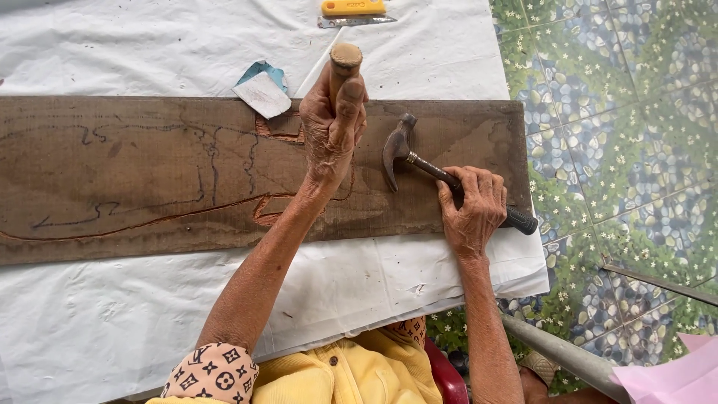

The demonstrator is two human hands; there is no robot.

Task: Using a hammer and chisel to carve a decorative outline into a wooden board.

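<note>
A long dark wooden plank (134, 172) lies across a table covered with white plastic sheet (112, 329). Drawn outlines and carved reddish grooves run over its face. My left hand (331, 123) grips a chisel with a round wooden handle (345, 58), held upright on the plank near the grooves. My right hand (472, 209) holds a claw hammer by its black handle, and the hammer's metal head (396, 146) rests low over the plank, just right of the chisel.
A folded scrap of sandpaper (263, 90) lies at the plank's far edge. A yellow-handled scraper (353, 9) sits on the sheet beyond it. A patterned tile floor (621, 112) is on the right, with a grey pipe (561, 352) and pink paper (673, 378) at lower right.
</note>
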